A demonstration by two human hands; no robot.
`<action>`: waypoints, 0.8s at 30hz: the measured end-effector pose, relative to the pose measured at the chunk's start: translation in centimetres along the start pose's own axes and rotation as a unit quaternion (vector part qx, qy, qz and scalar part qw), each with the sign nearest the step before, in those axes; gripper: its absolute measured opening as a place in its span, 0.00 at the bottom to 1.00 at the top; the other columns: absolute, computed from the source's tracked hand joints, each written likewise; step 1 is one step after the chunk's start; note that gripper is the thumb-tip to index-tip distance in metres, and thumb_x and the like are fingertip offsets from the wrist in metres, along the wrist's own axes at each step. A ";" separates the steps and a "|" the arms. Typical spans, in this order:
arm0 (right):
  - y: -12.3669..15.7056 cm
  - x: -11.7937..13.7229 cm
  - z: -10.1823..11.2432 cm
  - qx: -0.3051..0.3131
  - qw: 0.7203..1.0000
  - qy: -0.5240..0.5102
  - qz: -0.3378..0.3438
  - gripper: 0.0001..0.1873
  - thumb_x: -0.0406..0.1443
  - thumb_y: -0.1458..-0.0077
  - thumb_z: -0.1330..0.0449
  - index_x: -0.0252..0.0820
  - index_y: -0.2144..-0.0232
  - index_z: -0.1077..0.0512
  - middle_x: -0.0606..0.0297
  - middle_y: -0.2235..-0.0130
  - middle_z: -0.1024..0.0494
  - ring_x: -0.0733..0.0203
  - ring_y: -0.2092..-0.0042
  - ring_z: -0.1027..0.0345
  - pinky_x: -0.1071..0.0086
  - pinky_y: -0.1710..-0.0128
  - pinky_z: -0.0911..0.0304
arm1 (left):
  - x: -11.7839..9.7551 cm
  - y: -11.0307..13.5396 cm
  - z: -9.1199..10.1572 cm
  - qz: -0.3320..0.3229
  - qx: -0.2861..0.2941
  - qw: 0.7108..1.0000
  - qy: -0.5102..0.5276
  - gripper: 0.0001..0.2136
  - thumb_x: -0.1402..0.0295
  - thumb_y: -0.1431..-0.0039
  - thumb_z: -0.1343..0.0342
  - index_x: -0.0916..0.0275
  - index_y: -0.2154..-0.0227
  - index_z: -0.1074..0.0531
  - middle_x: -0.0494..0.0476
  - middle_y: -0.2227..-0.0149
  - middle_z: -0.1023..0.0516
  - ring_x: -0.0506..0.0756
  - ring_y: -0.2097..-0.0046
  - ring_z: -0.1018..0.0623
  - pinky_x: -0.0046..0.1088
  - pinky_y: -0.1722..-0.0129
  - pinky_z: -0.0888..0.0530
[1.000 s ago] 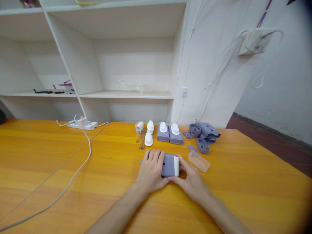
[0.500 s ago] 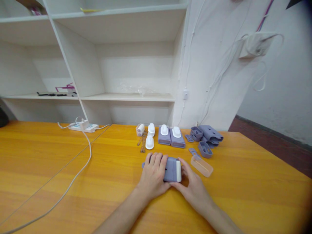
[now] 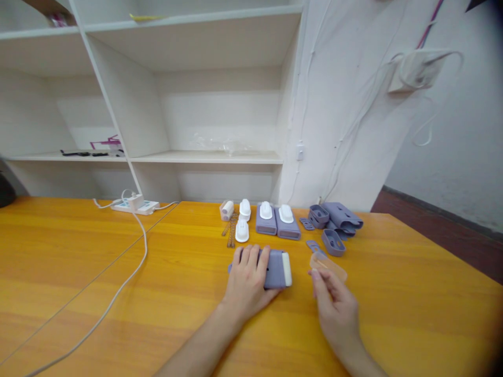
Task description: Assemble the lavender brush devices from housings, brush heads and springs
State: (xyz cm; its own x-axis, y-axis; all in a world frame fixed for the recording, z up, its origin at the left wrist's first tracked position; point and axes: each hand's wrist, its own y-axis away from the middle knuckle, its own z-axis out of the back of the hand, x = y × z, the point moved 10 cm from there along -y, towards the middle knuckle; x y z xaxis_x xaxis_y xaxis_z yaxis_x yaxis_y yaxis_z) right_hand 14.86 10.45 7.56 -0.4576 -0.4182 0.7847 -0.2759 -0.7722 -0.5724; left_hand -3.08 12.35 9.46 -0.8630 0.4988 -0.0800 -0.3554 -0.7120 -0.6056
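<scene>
My left hand (image 3: 248, 280) lies over a lilac block-shaped device with a white end cap (image 3: 278, 269) on the orange table (image 3: 157, 293), fingers curled on its left side. My right hand (image 3: 334, 303) hovers to the right of the device, apart from it, fingers loosely bent and holding nothing. Its fingertips are just in front of a clear peach-tinted cover (image 3: 329, 266). Behind the device stand two lilac units with white tops (image 3: 276, 221), three loose white caps (image 3: 241, 230) and several lilac shells and small parts (image 3: 334, 222).
A white power strip (image 3: 135, 205) sits at the back left, and its cable (image 3: 118, 283) runs forward across the table. Thin brown strips (image 3: 230, 230) lie by the caps. White shelving (image 3: 176, 104) rises behind the table. The table's right edge drops to a dark floor (image 3: 444, 235).
My right hand has let go of the device's white end and drawn back to the right. My left hand stays on the device. The view shifted slightly.
</scene>
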 end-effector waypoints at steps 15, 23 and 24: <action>-1.8 0.1 1.1 -0.081 0.878 0.469 0.040 0.27 0.41 0.48 0.46 0.35 0.47 0.40 0.46 0.48 0.36 0.39 0.49 0.41 0.49 0.54 0.45 | 0.3 0.2 0.0 -0.004 -0.015 1.000 0.013 0.35 0.50 0.54 0.44 0.63 0.45 0.40 0.64 0.52 0.33 0.65 0.51 0.35 0.46 0.46 0.44; -1.6 -2.5 0.2 0.000 0.869 0.495 0.000 0.19 0.36 0.46 0.50 0.44 0.52 0.34 0.57 0.54 0.29 0.49 0.55 0.34 0.56 0.60 0.42 | 0.2 0.2 0.4 -0.006 -0.028 0.999 0.017 0.34 0.51 0.54 0.43 0.62 0.46 0.39 0.63 0.53 0.32 0.64 0.51 0.34 0.46 0.46 0.45; -1.6 -2.7 0.2 0.005 0.873 0.488 0.000 0.18 0.36 0.46 0.51 0.46 0.53 0.33 0.58 0.55 0.29 0.50 0.56 0.34 0.57 0.62 0.42 | 0.2 0.3 0.4 -0.007 -0.029 0.999 0.017 0.34 0.51 0.55 0.43 0.62 0.45 0.39 0.63 0.53 0.32 0.64 0.51 0.34 0.46 0.46 0.44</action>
State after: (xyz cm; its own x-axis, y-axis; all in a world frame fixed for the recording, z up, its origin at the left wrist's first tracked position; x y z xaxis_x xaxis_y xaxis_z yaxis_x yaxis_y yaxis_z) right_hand 16.72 12.75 6.43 -0.9609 0.1854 0.2055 -0.2712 -0.7787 -0.5657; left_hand -3.47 12.06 9.60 -0.8453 0.5253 -0.0975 -0.3447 -0.6757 -0.6517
